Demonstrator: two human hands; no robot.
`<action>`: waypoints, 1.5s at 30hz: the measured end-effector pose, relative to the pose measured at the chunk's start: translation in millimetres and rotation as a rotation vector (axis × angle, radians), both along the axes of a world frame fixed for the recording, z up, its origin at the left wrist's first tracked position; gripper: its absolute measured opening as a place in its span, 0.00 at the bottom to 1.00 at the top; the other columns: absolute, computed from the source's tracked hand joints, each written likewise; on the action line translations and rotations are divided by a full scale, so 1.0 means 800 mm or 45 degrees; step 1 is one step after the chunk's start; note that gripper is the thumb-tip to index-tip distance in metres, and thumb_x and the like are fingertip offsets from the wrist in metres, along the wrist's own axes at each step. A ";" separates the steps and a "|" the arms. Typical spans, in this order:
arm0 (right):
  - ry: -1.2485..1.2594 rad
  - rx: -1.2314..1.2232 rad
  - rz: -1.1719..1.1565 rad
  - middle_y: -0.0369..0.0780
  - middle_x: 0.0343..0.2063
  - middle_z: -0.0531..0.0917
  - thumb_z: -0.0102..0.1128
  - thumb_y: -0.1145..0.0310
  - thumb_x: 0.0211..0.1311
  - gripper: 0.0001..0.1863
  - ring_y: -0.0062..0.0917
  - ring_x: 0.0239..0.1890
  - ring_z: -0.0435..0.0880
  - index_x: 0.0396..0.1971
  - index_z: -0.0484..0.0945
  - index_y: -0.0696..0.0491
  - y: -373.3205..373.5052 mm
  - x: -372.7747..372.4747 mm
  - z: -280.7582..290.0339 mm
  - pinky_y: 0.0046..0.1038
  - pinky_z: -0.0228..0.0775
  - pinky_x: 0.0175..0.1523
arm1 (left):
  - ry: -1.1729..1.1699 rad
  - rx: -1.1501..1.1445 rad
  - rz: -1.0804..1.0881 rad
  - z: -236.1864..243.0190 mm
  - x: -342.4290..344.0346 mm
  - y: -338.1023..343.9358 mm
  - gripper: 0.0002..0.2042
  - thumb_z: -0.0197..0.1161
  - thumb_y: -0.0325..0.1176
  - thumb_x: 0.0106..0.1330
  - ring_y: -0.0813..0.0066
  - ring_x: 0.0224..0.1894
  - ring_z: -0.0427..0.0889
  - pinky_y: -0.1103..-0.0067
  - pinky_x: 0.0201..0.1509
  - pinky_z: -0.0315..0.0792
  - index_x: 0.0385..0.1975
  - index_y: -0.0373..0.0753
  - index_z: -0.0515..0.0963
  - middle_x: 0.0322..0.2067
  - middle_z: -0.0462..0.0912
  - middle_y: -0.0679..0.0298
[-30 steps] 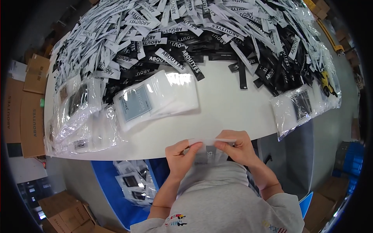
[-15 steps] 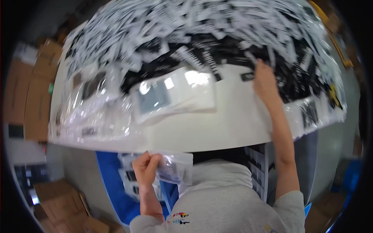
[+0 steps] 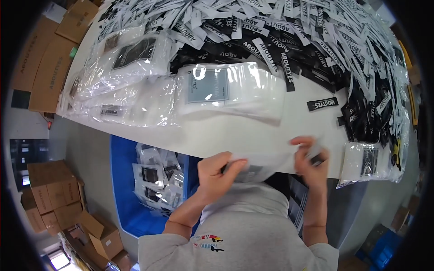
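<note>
My left hand (image 3: 216, 174) is closed on the near edge of a clear plastic bag (image 3: 254, 172) with a grey printed patch, held at the table's front edge. To the right of the bag is my right hand (image 3: 312, 163), its fingers curled and partly smeared by motion. It holds a small label strip (image 3: 318, 158), pale with a dark part. On the white tabletop beyond lies a stack of clear bags (image 3: 246, 88) with a grey printed panel. A single black label strip (image 3: 322, 104) lies flat past my right hand.
A heap of white and black label strips (image 3: 298, 49) spreads along the far side. Packs of clear bags (image 3: 135, 58) sit at left, and another pack (image 3: 368, 160) at the right. Filled bags lie in a blue bin (image 3: 129, 212) below. Cardboard boxes (image 3: 54, 187) stand on the floor.
My right hand has come back from the label heap toward the table's front edge with a strip in it. My left hand has moved right and up, bringing the bag nearer my right hand.
</note>
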State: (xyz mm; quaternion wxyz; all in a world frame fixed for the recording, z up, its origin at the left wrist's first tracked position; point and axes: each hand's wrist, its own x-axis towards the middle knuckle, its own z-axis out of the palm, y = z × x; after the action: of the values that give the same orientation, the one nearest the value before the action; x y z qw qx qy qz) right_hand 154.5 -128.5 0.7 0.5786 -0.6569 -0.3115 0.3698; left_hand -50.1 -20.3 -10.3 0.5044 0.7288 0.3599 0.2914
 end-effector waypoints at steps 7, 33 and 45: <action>-0.972 0.249 0.094 0.39 0.28 0.81 0.72 0.75 0.44 0.13 0.26 0.27 0.76 0.30 0.77 0.54 -0.036 -0.033 -0.027 0.28 0.66 0.38 | -0.093 -0.083 -0.002 -0.008 0.002 -0.010 0.02 0.63 0.24 0.58 0.81 0.21 0.76 0.83 0.24 0.67 0.29 0.34 0.80 0.22 0.80 0.62; -0.317 0.609 0.335 0.43 0.20 0.81 0.63 0.80 0.50 0.05 0.25 0.20 0.81 0.27 0.77 0.60 0.008 -0.042 0.002 0.21 0.70 0.24 | 0.016 0.481 -0.026 0.027 -0.045 -0.002 0.01 0.61 0.21 0.55 0.72 0.18 0.74 0.82 0.21 0.65 0.25 0.34 0.77 0.19 0.78 0.60; -0.386 0.437 -0.668 0.36 0.27 0.76 0.58 0.79 0.55 0.04 0.15 0.29 0.71 0.30 0.73 0.58 -0.012 0.075 -0.043 0.17 0.62 0.34 | 0.952 0.315 0.027 -0.008 -0.198 0.057 0.25 0.70 0.31 0.51 0.53 0.45 0.78 0.70 0.49 0.71 0.49 0.33 0.72 0.42 0.79 0.51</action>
State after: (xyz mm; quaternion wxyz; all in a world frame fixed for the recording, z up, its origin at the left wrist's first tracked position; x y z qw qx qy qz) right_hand 214.2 -137.8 -33.3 0.7031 -0.6551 -0.2721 0.0490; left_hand -208.2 25.6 -16.3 0.2439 0.8361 0.4886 0.0521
